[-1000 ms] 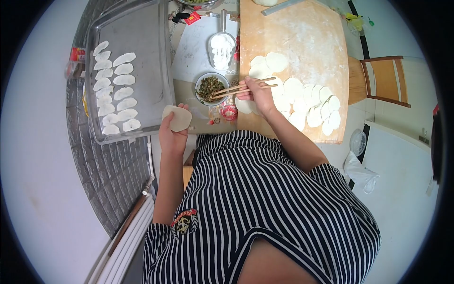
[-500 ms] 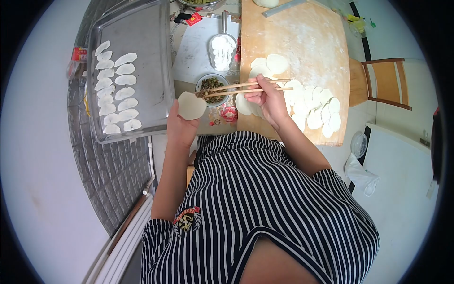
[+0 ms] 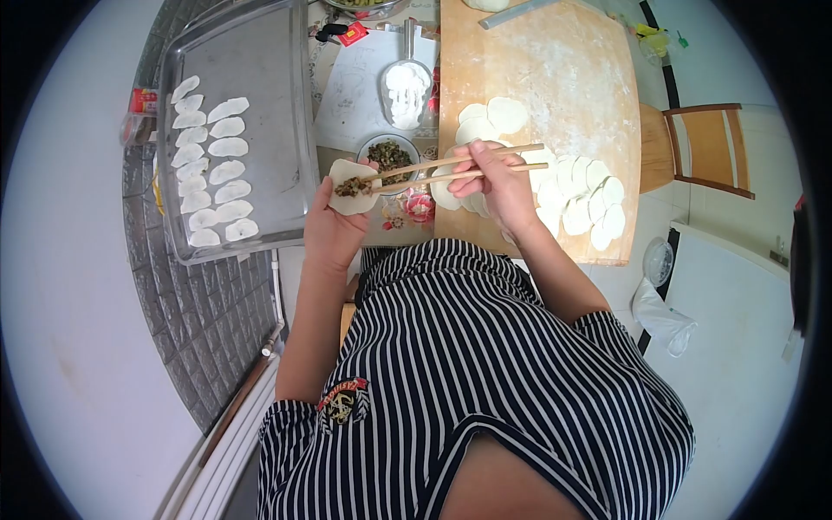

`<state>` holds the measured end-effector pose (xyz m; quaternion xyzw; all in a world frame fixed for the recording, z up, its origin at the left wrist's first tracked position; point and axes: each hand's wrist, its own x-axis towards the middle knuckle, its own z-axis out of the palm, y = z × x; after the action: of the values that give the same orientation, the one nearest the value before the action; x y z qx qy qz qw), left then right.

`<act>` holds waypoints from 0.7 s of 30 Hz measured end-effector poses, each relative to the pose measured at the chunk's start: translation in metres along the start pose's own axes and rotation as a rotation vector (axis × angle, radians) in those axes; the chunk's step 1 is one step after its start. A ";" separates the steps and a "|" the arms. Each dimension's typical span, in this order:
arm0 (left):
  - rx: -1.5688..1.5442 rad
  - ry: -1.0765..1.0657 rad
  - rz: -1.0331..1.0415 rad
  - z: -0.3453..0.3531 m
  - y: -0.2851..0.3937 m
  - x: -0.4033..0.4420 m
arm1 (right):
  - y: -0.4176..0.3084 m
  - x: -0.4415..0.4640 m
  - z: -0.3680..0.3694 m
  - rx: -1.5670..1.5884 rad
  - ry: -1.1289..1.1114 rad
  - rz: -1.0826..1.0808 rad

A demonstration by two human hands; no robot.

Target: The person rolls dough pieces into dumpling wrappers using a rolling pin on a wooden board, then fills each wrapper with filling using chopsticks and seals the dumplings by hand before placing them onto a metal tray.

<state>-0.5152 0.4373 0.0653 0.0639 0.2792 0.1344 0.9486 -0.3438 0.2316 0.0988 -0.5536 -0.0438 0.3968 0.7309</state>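
My left hand holds up a round dumpling wrapper, its thumb at the edge. Chopped brown-green filling lies on the middle of that wrapper. A pair of wooden chopsticks is gripped in my right hand, and their tips touch the filling. Just behind the wrapper stands a bowl of filling, partly covered by the chopsticks. To the right of my right hand, several flat wrappers overlap on a wooden board.
On the left a large metal tray carries two rows of folded dumplings. A scoop of flour rests behind the bowl. More wrappers and a metal blade lie on the board. A wooden chair stands at the right.
The chopsticks have moved left from the wrapper's edge and bowl side to over the wrapper. Filling now sits on the wrapper, which was bare before.
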 end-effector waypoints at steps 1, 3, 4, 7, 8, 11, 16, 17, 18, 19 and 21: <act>-0.001 0.000 0.001 0.001 0.001 0.000 | 0.001 0.001 -0.004 0.043 -0.007 -0.025; -0.009 -0.009 -0.025 0.003 0.002 0.001 | 0.003 0.004 -0.001 0.076 -0.021 -0.037; -0.010 -0.009 -0.027 0.006 0.001 0.001 | 0.004 0.005 0.001 0.110 -0.033 -0.050; 0.053 -0.052 -0.057 0.011 -0.006 0.002 | 0.010 0.007 0.012 0.026 -0.048 0.016; 0.046 -0.058 -0.042 0.012 -0.007 0.002 | 0.010 0.007 0.011 0.026 -0.048 0.015; -0.010 -0.044 0.001 -0.002 0.000 0.006 | 0.011 0.008 0.002 0.008 -0.020 0.004; -0.017 0.082 0.089 -0.003 0.018 0.000 | 0.018 0.017 -0.014 -0.094 0.199 -0.052; 0.016 0.067 0.062 0.000 0.020 -0.003 | 0.030 0.021 -0.014 -0.173 0.198 -0.055; 0.050 0.051 0.035 0.004 0.020 -0.006 | 0.040 0.024 -0.011 -0.170 0.201 -0.055; 0.053 0.050 0.032 0.007 0.020 -0.006 | 0.051 0.028 -0.007 -0.260 0.191 -0.051; 0.137 -0.044 0.021 0.013 0.017 -0.007 | 0.072 0.037 -0.004 -0.310 0.148 -0.041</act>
<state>-0.5179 0.4505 0.0830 0.1348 0.2660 0.1233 0.9465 -0.3548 0.2568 0.0231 -0.6863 -0.0619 0.3286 0.6459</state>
